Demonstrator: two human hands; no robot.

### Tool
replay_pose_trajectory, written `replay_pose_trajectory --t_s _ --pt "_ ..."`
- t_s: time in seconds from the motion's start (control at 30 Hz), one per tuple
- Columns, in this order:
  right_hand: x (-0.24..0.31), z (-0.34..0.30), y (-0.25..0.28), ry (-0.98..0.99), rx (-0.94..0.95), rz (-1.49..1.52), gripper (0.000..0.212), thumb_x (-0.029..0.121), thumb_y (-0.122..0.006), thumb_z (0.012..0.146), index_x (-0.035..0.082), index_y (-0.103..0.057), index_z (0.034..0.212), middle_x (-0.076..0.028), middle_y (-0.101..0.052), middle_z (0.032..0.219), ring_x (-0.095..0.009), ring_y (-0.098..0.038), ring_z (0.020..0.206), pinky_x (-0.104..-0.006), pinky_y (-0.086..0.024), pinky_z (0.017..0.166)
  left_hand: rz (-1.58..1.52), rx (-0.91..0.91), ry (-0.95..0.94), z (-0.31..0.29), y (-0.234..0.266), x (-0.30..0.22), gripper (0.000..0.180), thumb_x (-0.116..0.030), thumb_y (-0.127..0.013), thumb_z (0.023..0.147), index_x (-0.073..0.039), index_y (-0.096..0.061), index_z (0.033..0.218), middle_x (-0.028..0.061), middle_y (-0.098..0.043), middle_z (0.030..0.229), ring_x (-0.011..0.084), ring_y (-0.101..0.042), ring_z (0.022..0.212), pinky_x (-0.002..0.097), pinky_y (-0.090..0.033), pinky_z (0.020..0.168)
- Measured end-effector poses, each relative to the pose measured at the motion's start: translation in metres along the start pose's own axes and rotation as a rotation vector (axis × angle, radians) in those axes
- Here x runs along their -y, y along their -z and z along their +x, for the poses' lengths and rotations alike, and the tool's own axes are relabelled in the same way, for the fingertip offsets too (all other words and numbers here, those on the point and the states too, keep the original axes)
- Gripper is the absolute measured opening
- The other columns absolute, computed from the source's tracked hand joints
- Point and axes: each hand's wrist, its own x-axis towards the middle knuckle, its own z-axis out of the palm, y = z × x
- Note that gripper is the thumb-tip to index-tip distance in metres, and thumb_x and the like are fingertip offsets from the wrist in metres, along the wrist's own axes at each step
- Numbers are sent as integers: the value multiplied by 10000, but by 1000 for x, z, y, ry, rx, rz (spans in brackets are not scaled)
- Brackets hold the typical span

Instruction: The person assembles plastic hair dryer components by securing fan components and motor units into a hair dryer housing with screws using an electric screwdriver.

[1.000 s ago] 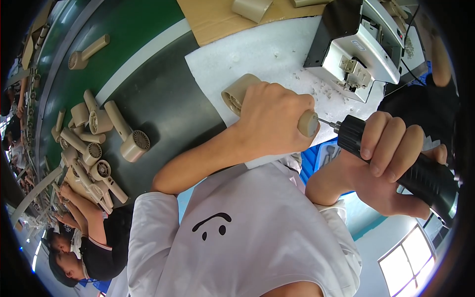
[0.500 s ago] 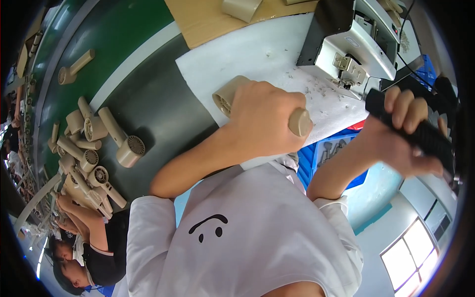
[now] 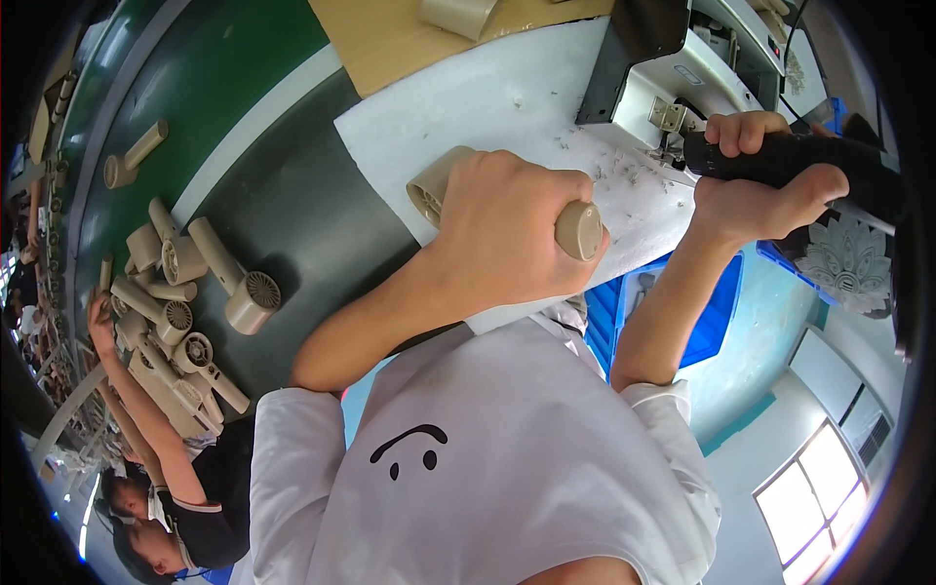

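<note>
Two broad work surfaces fill the left side of the room from where I stand: a green strip (image 3: 234,68) and, nearer the worker, a dark grey worktop (image 3: 317,185). The worker wears a white shirt (image 3: 487,478) with a simple black face on it. Next in size comes a white sheet (image 3: 517,112), laid beside a piece of brown cardboard (image 3: 361,39). A silver and black machine (image 3: 673,78) stands at its far right corner, and a blue bin (image 3: 720,307) sits below, near the right forearm. Over on the left a co-worker in black (image 3: 224,463) reaches toward a cluster of beige dryer-shaped bodies (image 3: 171,317).

The worker's left hand (image 3: 517,219) is closed in a fist around one beige body (image 3: 429,190) over the white sheet; its round barrel shows on the left, and its capped handle end pokes out on the right. I can't tell whether the barrel rests on the sheet. The right hand (image 3: 756,185) is wrapped about a black power driver (image 3: 799,161), its front end close by the machine; whether they touch is hard to tell. Smallest of all, tiny metal bits (image 3: 624,175) lie scattered over the sheet.
</note>
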Motion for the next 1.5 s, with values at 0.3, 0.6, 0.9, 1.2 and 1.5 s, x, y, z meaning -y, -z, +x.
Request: replay_pose_trajectory --t_s 0.3,0.6,0.9,1.2,1.5 --pt "71 -37 14 -83 342 764 536 556 -546 845 109 -543 1141 45 -448 672 -58 -416 556 -243 -320 571 43 14 -5 -1 3 -4 288 -31 -669 630 -64 -409 511 82 -390 437 264 -364 360 292 -292 367" --pt "82 -67 11 63 335 862 619 560 -612 818 67 -540 1184 31 -474 681 -74 -444 558 -240 -349 547 86 6 -65 -9 -3 -8 289 -30 -667 624 -69 -405 506 85 -396 437 268 -372 363 296 -291 366" --pt "72 -71 0 42 393 883 600 559 -608 820 98 -530 1196 34 -477 652 -76 -455 531 -228 -371 530 58 77 -8 -11 -5 -6 127 -25 -665 556 -95 -562 535 12 -595 513 221 -545 410 269 -384 400" --pt "60 -58 19 85 326 807 624 621 -561 828 129 -521 1209 24 -443 658 -83 -416 555 -258 -348 560 619 -50 221 18 39 0 123 -148 -665 646 -29 -637 642 153 -619 602 346 -618 571 393 -496 542" --pt "45 -42 40 145 298 744 703 717 -317 885 168 -346 1323 -59 -435 670 -145 -398 514 -316 -381 504 1536 -343 496 132 195 127 388 -373 -659 688 -67 -691 923 167 -700 884 370 -673 830 425 -523 759"
